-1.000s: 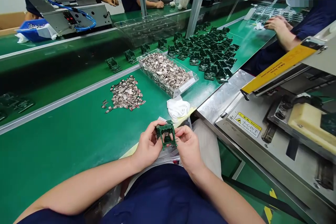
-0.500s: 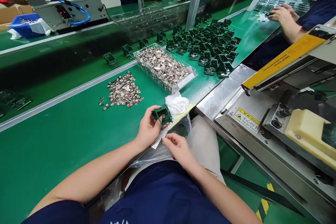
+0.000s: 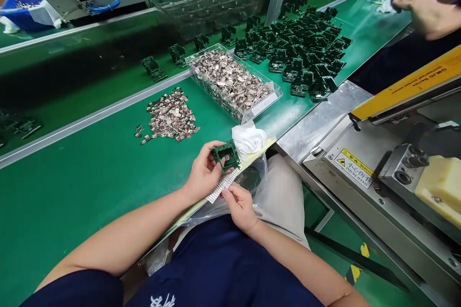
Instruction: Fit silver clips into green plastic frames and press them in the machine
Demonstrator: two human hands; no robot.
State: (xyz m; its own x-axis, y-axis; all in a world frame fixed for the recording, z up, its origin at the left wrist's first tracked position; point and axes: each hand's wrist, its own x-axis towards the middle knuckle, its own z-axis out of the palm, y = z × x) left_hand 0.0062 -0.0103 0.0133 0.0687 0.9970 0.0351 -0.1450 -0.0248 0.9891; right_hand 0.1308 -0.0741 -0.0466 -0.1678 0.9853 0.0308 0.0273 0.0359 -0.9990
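Note:
A green circuit board assembly (image 3: pixel 226 156) with a square opening is pinched between the thumb and fingers of my left hand (image 3: pixel 205 172). Just below it lies a narrow white sheet of small labels (image 3: pixel 222 186), on yellow paper (image 3: pixel 257 156) along the table's front edge. My right hand (image 3: pixel 240 207) has its thumb and forefinger closed at the sheet's lower right edge; whatever is between the fingertips is too small to make out. A crumpled white cloth (image 3: pixel 248 139) rests beyond the board.
A clear tray (image 3: pixel 261 110) of small metal pieces stands ahead, beside a loose pile of such pieces (image 3: pixel 171 115). Many green boards (image 3: pixel 298 48) cover the table behind. A machine with a warning label (image 3: pixel 355 168) is at right. A co-worker's hands (image 3: pixel 421 2) are at far right.
My right hand has come in to the label sheet, its fingertips closing at the edge. The left hand keeps hold of the board. The view has shifted down slightly.

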